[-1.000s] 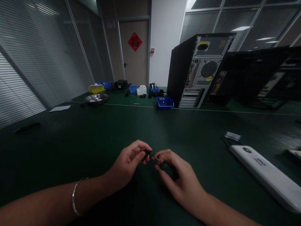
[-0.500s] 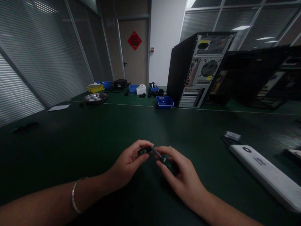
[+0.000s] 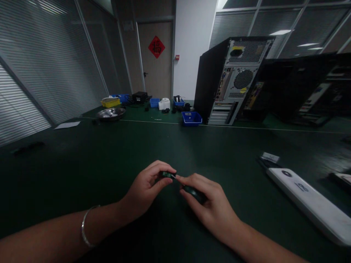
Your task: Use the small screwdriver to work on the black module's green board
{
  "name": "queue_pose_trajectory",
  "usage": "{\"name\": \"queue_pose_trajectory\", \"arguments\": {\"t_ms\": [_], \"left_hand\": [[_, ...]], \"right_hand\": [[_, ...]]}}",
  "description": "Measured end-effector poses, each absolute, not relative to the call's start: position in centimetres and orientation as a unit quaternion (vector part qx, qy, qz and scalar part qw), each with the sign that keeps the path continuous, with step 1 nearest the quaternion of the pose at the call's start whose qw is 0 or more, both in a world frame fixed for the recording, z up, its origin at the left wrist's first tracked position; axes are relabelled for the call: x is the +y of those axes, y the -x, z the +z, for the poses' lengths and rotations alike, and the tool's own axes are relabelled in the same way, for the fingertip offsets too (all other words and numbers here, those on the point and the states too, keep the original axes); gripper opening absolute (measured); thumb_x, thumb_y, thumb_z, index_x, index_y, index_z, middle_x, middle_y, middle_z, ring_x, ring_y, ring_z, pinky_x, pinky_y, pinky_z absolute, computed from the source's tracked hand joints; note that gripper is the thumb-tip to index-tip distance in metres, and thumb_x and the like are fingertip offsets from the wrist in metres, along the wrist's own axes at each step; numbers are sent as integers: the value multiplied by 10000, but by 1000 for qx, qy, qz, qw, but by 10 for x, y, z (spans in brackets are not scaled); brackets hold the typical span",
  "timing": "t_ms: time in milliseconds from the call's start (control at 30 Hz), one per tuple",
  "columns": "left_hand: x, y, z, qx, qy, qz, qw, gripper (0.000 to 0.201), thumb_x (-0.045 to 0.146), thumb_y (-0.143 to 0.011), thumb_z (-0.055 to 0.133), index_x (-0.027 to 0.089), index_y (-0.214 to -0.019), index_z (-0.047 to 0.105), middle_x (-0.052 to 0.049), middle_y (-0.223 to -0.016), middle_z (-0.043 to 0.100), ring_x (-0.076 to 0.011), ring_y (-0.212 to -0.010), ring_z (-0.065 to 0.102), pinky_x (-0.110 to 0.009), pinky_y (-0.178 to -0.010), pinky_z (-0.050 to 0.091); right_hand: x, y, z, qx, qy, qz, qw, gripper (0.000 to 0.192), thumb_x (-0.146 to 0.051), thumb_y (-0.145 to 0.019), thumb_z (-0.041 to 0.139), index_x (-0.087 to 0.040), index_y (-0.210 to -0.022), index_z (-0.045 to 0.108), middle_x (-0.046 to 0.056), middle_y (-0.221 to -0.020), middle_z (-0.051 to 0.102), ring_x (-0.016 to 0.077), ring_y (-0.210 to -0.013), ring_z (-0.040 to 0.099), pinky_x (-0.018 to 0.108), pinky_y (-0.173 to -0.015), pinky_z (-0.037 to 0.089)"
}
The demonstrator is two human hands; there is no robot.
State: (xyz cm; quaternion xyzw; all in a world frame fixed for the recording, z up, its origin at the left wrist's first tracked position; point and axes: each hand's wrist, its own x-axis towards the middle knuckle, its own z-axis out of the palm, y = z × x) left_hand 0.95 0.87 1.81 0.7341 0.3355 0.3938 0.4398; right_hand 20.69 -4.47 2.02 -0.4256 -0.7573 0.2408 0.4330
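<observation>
Left hand (image 3: 146,188) pinched small dark part (image 3: 166,174); right hand (image 3: 212,206) (at 3 o'clock) gripped screwdriver (image 3: 192,191), tip touching part.

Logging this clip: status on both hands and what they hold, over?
Left hand pinching small dark part. Right hand gripping small screwdriver, tip at the part. Both above green table; nothing between them.

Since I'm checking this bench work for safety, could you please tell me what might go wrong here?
The left hand pinches a small dark part while the right hand presses a small screwdriver against it; a slip could jab the left fingertips. The dim light makes alignment harder. If dropped, the dark part might be hard to find on the dark green table.
</observation>
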Motion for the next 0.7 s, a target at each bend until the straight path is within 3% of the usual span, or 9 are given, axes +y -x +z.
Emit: {"name": "queue_pose_trajectory", "arguments": {"t_ms": [433, 700], "left_hand": [[8, -8, 23, 334, -774, 373, 387, 142, 201, -884, 630, 200, -1002, 709, -51, -938, 645, -200, -901, 621, -305, -796, 477], [6, -8, 23, 325, -745, 376, 446, 153, 225, -872, 642, 176, -999, 713, -47, -899, 611, -168, -772, 611, -273, -681, 498]], "right_hand": [[-43, -209, 18, -757, 412, 247, 442, 339, -68, -856, 607, -234, -1139, 693, 53, -910, 715, 188, -809, 675, 285, -701, 521], [-44, -208, 19, -755, 397, 257, 453, 340, -54, -853, 617, -226, -1135, 698, 53, -900, 713, 181, -806, 671, 274, -708, 516]]}}
